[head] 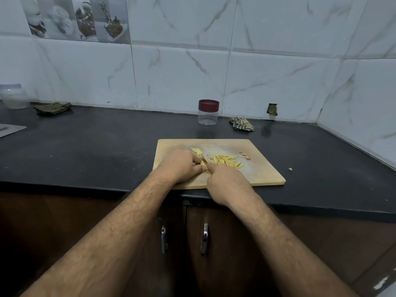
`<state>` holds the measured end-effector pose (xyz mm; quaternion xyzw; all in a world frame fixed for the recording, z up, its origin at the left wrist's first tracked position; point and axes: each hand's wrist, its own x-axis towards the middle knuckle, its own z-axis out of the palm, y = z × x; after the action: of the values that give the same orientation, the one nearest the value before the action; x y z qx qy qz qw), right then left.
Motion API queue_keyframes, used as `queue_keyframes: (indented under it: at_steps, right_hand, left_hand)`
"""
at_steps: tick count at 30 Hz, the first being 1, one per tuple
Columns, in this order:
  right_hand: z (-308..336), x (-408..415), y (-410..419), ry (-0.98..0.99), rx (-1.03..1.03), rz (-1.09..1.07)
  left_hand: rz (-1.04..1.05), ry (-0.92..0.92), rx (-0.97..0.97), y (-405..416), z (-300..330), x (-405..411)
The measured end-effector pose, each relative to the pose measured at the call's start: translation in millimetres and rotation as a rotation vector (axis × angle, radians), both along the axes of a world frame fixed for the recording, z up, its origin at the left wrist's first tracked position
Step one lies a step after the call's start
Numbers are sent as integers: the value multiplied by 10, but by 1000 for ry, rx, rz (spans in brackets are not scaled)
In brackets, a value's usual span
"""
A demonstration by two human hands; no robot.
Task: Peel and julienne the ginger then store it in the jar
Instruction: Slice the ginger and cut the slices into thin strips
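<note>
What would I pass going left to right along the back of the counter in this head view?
Clear tub → dark checked cloth → jar with its maroon lid on → crumpled light cloth → hole in the wall tile.

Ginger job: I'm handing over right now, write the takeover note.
Left hand: holds the ginger piece down on the cutting board.
Right hand: grip on the knife, blade at that piece.
Done: a pile of julienned strips lies right of the blade.
Left: slices behind the left hand are uncut; the jar behind the board is lidded and empty.
</note>
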<state>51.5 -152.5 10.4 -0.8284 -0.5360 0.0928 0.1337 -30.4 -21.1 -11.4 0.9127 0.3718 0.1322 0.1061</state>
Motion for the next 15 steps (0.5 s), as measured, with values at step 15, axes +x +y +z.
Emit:
queue_keyframes:
  at_steps: [15]
  right_hand:
    - [-57, 25, -280, 14, 70, -41]
  left_hand:
    - [4, 13, -10, -25, 26, -14]
